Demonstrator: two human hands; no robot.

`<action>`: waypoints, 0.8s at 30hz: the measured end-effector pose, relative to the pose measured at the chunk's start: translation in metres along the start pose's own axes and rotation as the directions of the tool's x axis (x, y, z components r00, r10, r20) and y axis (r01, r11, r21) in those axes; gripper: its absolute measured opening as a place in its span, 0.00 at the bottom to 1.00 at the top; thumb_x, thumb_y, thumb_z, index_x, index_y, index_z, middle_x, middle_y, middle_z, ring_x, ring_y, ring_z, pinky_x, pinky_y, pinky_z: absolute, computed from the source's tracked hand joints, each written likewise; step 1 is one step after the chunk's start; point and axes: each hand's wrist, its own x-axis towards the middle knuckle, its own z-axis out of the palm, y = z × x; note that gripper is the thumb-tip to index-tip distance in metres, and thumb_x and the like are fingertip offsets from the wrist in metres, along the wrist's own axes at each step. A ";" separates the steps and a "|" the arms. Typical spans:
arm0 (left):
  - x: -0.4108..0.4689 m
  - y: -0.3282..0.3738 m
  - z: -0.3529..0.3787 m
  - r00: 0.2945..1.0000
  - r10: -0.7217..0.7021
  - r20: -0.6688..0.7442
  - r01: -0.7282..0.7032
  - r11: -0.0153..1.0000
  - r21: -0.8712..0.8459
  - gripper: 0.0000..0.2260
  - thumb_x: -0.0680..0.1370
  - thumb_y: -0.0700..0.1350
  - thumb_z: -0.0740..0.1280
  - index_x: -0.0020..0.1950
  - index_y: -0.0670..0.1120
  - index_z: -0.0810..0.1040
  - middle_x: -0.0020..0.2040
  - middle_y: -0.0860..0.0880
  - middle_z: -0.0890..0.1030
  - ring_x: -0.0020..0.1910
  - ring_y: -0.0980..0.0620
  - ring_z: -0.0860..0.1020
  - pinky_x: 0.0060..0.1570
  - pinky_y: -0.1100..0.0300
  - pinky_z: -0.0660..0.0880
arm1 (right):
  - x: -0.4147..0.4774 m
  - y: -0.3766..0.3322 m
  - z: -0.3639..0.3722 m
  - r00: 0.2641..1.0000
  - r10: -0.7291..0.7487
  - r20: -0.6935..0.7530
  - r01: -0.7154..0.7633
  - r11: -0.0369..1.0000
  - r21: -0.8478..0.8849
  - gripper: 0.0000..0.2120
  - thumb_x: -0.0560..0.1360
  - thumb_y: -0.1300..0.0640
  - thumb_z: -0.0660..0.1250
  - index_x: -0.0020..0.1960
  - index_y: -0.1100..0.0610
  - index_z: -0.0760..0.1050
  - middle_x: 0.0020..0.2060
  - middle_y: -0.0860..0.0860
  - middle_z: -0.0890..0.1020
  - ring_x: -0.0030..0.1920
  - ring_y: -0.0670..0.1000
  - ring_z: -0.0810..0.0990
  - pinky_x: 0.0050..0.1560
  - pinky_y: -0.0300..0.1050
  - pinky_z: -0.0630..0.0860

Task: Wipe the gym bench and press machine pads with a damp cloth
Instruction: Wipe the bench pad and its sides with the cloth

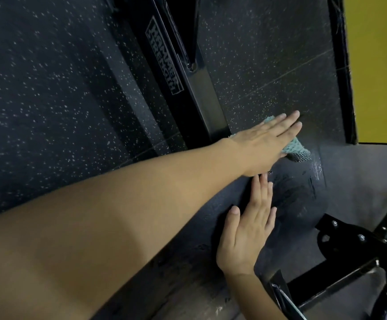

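Left forearm fills the lower left of the view, reaching diagonally to the far end of the bench pad.

Left hand: fingers straight and together, palm down, pressing flat on a teal microfibre cloth. The cloth lies between palm and pad. Only its edges show: a fold at the lower right of the hand and a corner above the index finger. Judgement: a flat palm rather than a pinch spreads pressure, so the whole face of the cloth drags over the vinyl.

Right hand: fingers straight, slightly apart, palm flat on the pad nearer the camera, its fingertips just beside the left wrist. It holds nothing. Judgement: it braces the body while the other arm reaches out.

Pad surface: black and textured. Wet smears and streaks show beside the cloth and between the two hands, so that stretch is probably covered. Whether the duller strip at the bottom of the view is wet or dry, I cannot tell.

Surroundings: black frame beam lettered "HAMMER STRENGTH", standing on speckled rubber floor. A bolted black bracket sits lower right, a yellow panel upper right.

Status, judged: bench wipe is in progress. No press machine pads are in view.
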 end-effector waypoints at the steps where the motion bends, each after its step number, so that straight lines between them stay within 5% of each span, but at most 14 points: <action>1: -0.008 0.000 0.000 1.000 0.006 0.008 -0.006 1.000 0.003 0.27 0.86 0.45 0.52 0.81 0.42 0.41 0.81 0.46 0.37 0.80 0.50 0.39 0.78 0.55 0.41 | 0.000 0.001 0.000 1.000 -0.004 -0.002 0.004 1.000 -0.005 0.28 0.81 0.46 0.45 0.80 0.49 0.49 0.80 0.43 0.52 0.80 0.47 0.49 0.78 0.53 0.44; 5: -0.049 -0.001 -0.002 0.999 -0.007 0.042 0.009 0.999 -0.052 0.28 0.86 0.43 0.54 0.81 0.44 0.42 0.81 0.49 0.37 0.80 0.53 0.38 0.71 0.63 0.36 | 0.000 0.002 0.001 1.000 -0.007 -0.002 0.007 1.000 -0.017 0.30 0.82 0.40 0.39 0.80 0.53 0.52 0.79 0.44 0.54 0.80 0.47 0.49 0.77 0.53 0.44; 9: -0.093 -0.004 -0.006 0.997 -0.009 0.076 0.017 0.995 -0.099 0.30 0.85 0.39 0.56 0.81 0.44 0.42 0.81 0.49 0.38 0.80 0.54 0.39 0.78 0.56 0.44 | -0.001 0.004 0.002 1.000 0.022 0.002 -0.022 1.000 -0.020 0.27 0.82 0.44 0.44 0.78 0.56 0.54 0.78 0.54 0.60 0.79 0.49 0.51 0.76 0.61 0.48; 15: -0.128 -0.002 0.002 0.996 -0.054 0.066 0.060 0.993 -0.098 0.33 0.83 0.36 0.58 0.81 0.46 0.41 0.81 0.51 0.37 0.79 0.56 0.38 0.78 0.56 0.48 | 0.001 0.000 0.000 1.000 -0.007 -0.014 0.008 1.000 0.001 0.27 0.82 0.46 0.45 0.80 0.47 0.47 0.80 0.44 0.53 0.80 0.47 0.49 0.77 0.56 0.46; 24: -0.089 -0.002 -0.005 0.993 -0.056 0.102 0.063 0.995 -0.072 0.29 0.85 0.42 0.55 0.81 0.46 0.42 0.81 0.48 0.36 0.80 0.51 0.39 0.77 0.58 0.45 | -0.002 0.003 0.002 1.000 0.028 -0.011 -0.028 0.999 -0.020 0.28 0.81 0.49 0.47 0.78 0.60 0.57 0.78 0.56 0.60 0.79 0.52 0.51 0.78 0.57 0.45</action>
